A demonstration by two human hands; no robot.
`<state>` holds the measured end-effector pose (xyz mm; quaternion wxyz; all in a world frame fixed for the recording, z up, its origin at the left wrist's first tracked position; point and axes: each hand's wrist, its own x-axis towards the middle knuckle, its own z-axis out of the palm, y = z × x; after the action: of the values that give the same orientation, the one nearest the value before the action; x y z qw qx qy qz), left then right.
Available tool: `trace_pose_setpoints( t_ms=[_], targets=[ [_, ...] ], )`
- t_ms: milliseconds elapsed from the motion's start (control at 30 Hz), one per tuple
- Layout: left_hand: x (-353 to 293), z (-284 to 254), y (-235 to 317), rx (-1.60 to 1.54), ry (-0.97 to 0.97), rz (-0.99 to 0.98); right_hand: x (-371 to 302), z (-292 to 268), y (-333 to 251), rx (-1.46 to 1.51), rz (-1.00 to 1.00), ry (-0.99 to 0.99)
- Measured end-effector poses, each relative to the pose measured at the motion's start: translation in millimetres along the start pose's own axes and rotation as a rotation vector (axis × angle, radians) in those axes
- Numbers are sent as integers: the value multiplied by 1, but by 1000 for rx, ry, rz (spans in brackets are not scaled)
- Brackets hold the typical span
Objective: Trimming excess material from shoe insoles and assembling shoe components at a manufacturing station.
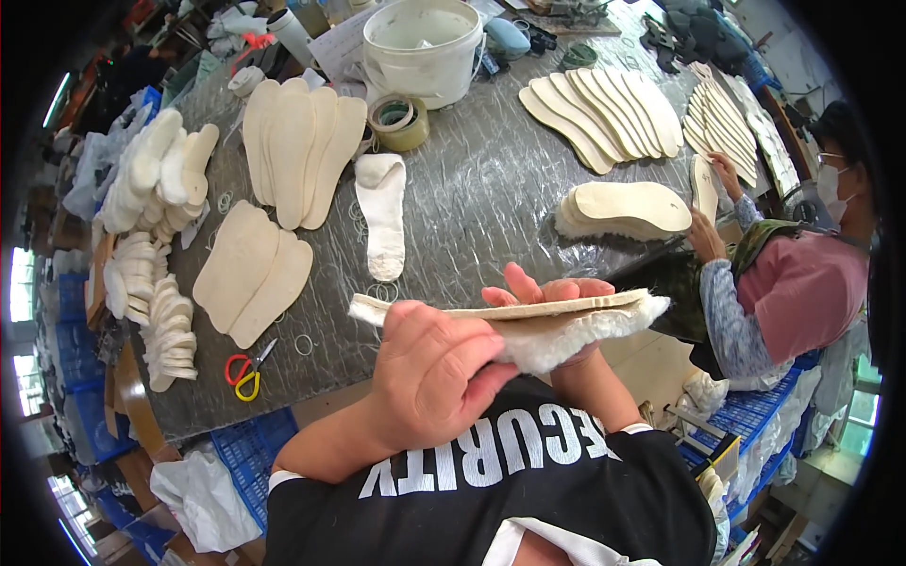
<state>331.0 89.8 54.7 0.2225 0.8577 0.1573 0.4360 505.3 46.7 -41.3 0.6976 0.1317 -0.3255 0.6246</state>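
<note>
A cream felt insole with white fleece on its underside (557, 351) is held edge-on in front of my chest, over the table's near edge. Pinched around its near side, my left hand (429, 368) has thumb and fingers closed on the material. My right hand (547, 287) grips it from the far side, fingertips showing above the felt edge; the palm is mostly hidden behind it. A slight gap parts felt and fleece along the edge. Beyond the hands lies a white fleece insole (382, 212). Right of that sits a stack of fleece-lined insoles (628, 209).
Fanned felt insoles (604, 118) and more felt pieces (253, 274) lie on the dark table (462, 198). Red-and-yellow scissors (247, 377) lie near the left edge. A white bucket (423, 57) and tape rolls (401, 123) stand behind. A masked co-worker (802, 292) handles an insole at right.
</note>
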Motion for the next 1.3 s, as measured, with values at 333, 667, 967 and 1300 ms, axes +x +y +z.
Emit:
trace_pose_setpoints(
  t_ms=[333, 667, 967, 1300],
  targets=[
    [2, -8, -2, 102, -44, 143, 9, -7, 6, 33, 14, -217],
    [-29, 2, -37, 18, -334, -195, -48, -35, 13, 245, 67, 193],
    [-93, 45, -99, 99, -584, -321, -59, -37, -17, -1756, 128, 748],
    [-107, 45, -122, 74, -478, -375, -53, -48, 32, -2346, 314, 166]
  ],
)
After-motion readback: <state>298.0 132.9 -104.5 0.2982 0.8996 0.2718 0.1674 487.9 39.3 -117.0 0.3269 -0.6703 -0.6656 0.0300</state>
